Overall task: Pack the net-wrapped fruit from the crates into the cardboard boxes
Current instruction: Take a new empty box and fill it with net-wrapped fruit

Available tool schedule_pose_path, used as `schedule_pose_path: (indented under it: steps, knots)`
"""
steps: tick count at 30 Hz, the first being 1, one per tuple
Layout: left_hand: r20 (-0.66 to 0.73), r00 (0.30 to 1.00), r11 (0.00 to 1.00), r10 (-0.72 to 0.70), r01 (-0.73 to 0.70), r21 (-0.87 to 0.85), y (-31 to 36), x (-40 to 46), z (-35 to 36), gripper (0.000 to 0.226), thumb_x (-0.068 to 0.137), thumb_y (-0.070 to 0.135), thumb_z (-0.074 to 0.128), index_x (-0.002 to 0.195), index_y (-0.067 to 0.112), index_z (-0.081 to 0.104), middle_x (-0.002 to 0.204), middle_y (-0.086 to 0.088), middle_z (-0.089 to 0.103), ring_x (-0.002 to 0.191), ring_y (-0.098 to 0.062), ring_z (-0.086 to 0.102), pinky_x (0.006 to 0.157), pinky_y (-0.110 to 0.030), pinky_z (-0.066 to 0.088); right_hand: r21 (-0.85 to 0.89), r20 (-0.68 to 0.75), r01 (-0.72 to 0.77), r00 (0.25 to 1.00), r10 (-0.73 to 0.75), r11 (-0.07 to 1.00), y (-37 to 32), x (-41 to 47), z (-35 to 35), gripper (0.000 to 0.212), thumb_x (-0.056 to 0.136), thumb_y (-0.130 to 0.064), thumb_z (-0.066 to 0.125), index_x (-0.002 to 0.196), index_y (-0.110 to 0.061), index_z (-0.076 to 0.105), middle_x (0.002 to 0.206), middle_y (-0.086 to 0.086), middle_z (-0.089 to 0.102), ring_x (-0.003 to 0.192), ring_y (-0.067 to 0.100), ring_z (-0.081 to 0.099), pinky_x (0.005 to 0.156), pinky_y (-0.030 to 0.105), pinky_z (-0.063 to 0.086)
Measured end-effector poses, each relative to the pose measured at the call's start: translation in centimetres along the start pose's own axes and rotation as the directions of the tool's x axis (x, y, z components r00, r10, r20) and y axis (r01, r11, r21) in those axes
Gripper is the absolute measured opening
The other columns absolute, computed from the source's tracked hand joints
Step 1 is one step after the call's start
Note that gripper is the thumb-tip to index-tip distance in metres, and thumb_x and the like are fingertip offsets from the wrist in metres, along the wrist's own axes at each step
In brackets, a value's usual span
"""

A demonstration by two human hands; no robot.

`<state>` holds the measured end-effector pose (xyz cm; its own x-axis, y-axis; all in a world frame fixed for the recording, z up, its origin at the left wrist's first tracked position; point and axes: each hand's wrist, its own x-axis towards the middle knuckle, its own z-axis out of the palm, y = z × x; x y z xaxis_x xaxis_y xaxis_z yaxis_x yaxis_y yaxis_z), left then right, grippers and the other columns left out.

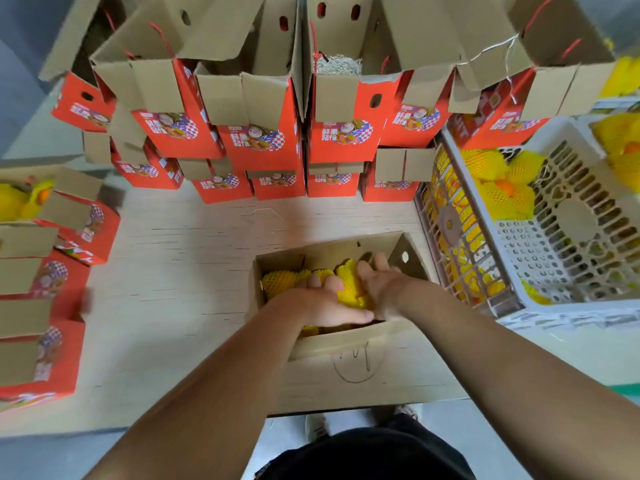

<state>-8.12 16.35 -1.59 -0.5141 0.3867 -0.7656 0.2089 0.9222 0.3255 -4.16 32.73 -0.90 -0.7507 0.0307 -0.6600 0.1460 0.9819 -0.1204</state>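
Both hands are down inside the open cardboard box point(341, 299) that stands on the tabletop point(180, 258) right in front of the person. The left hand point(329, 304) lies over the yellow net-wrapped fruit point(349, 285) with fingers curled down onto it, and the right hand point(377, 282) grips the same piece from the other side. More netted fruit point(280, 282) already sits in the box toward its left wall. By my reading, the step in hand is seating this piece among those already packed; the box looks fairly full, so the next move probably calls for pressing it level, letting go, and reaching right for another.

That supply is the white plastic crate point(540, 216) just beside the box on the right, with several netted fruits point(502, 188) lying in its far end; a second crate below it shows yellow through the lattice. Across the back of the tabletop stand rows of red printed boxes point(263, 133), stacked with flaps raised. More red boxes point(52, 306) line the left edge, one holding fruit. The raised right flap point(407, 258) of the box in hand stands between it and the crate and could catch a returning arm.
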Motion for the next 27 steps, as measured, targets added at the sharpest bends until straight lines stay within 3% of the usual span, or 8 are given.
schedule_pose_path:
  steps: [4,9,13,15,18,21,23,27]
  knots:
    - [-0.173,0.958,0.974,0.227,-0.221,0.058,-2.2,-0.9,-0.1,0.016,0.099,0.041,0.06,0.109,0.028,0.06,0.11,-0.002,0.068,0.108,-0.026,0.062,0.088,-0.033,0.046,0.118,-0.14,-0.053,0.988,0.069,0.992,0.7,-0.8,-0.3,0.036,0.096,-0.037,0.055,0.122,-0.014,0.061,0.133,0.014,0.052,0.127,0.039,0.049,0.102,0.038,0.044]
    - [-0.304,0.935,0.972,0.181,-0.122,0.203,-1.4,-0.2,2.1,0.016,0.097,0.044,0.068,0.101,0.028,0.07,0.108,0.0,0.073,0.109,-0.025,0.061,0.097,-0.035,0.036,0.12,-0.217,-0.115,0.966,0.139,0.986,-0.8,-1.2,2.3,0.041,0.094,-0.038,0.052,0.124,-0.012,0.062,0.128,0.008,0.059,0.12,0.035,0.059,0.095,0.042,0.052]
    - [-0.339,0.888,0.951,0.31,-0.295,0.098,-2.4,-0.9,1.1,0.014,0.098,0.036,0.066,0.101,0.025,0.073,0.101,0.005,0.073,0.099,-0.018,0.063,0.083,-0.03,0.039,0.309,-0.357,0.015,0.929,0.101,0.951,0.7,-1.5,2.3,0.021,0.093,-0.044,0.053,0.101,-0.027,0.062,0.106,0.005,0.065,0.099,0.03,0.065,0.078,0.036,0.053]
    - [-0.616,0.729,0.929,0.298,-0.369,0.013,-3.7,-1.9,1.5,0.01,0.097,0.034,0.065,0.106,0.03,0.069,0.105,0.011,0.069,0.1,-0.013,0.059,0.086,-0.033,0.045,0.436,-0.578,0.193,0.809,0.11,0.879,1.2,-2.2,3.2,0.009,0.092,-0.035,0.053,0.092,-0.029,0.059,0.095,-0.001,0.064,0.09,0.026,0.063,0.073,0.036,0.05]
    - [-0.904,0.424,0.99,-0.049,-0.102,-0.102,-6.4,-3.4,3.5,0.039,0.091,0.032,0.07,0.128,0.036,0.056,0.126,0.006,0.061,0.113,-0.018,0.056,0.094,-0.038,0.049,0.313,-0.845,0.196,0.505,0.178,0.929,2.9,-2.5,3.6,0.028,0.088,-0.029,0.059,0.114,-0.02,0.063,0.111,0.007,0.057,0.102,0.03,0.052,0.087,0.038,0.038]
    - [-0.726,0.603,0.812,-0.332,-0.21,-0.545,-7.8,-4.2,5.8,0.049,0.105,0.026,0.054,0.151,0.039,0.042,0.144,0.002,0.057,0.127,-0.024,0.058,0.102,-0.037,0.049,0.528,-0.6,0.033,0.722,0.345,0.848,5.7,-1.7,2.3,0.052,0.092,-0.019,0.065,0.14,-0.01,0.049,0.133,0.022,0.052,0.12,0.042,0.05,0.102,0.047,0.042]
    - [-0.676,0.664,0.744,-0.32,-0.266,-0.613,-7.8,-4.2,6.4,0.043,0.111,0.035,0.039,0.154,0.037,0.044,0.147,0.006,0.058,0.132,-0.021,0.057,0.109,-0.034,0.046,0.653,-0.366,0.0,0.875,0.316,0.758,6.4,-1.0,1.6,0.036,0.096,-0.016,0.057,0.131,-0.006,0.053,0.124,0.026,0.062,0.112,0.044,0.059,0.095,0.048,0.05]
    - [-0.702,0.638,0.727,-0.316,-0.312,-0.611,-7.3,-4.2,5.3,0.043,0.11,0.017,0.041,0.148,0.031,0.054,0.14,0.004,0.064,0.129,-0.02,0.059,0.112,-0.043,0.048,0.644,-0.363,-0.022,0.871,0.33,0.765,5.5,-0.7,1.7,0.018,0.101,-0.021,0.048,0.116,-0.011,0.054,0.111,0.023,0.066,0.101,0.045,0.063,0.081,0.043,0.048]
